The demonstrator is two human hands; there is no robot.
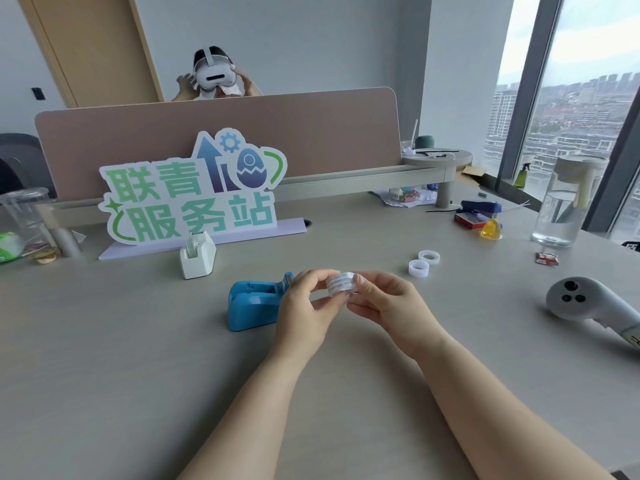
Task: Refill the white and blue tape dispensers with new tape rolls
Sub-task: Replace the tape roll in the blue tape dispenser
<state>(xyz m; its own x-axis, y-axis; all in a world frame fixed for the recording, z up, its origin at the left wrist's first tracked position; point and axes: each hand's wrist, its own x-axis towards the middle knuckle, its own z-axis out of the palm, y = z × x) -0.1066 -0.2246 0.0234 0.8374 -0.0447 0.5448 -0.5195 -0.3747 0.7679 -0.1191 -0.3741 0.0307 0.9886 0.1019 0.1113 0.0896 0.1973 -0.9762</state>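
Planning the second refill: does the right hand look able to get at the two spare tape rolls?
Probably yes. The two spare tape rolls lie on bare table with nothing between, but the right hand shares a tape roll with the left hand.

table: plain pale grey-beige. nearer tape dispenser: solid blue. farther tape dispenser: white. held tape roll: whitish, with fine lines of print on its wrap. two loose tape rolls: translucent white. sign: white backing, green characters, blue-purple arrow, gear and egg, lilac base. divider panel: dusty pink. stapler: dark blue. controller: light grey, dark buttons.
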